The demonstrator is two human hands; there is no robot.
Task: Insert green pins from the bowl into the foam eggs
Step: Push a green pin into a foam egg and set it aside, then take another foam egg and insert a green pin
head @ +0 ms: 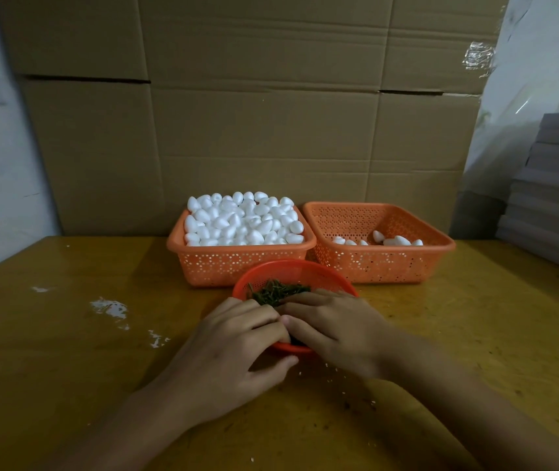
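Your left hand (233, 338) and right hand (335, 331) meet over the bowl (291, 268) of green pins (276, 289), likely kept close so picking is easy, fingers (259, 321) bent together, but I cannot tell what they hold; the foam eggs (244, 219) sit in the basket (237, 266) behind.

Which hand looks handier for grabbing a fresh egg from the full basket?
Probably the left hand: the full basket stands behind the bowl toward its side, while the right hand lies nearer the nearly empty basket.
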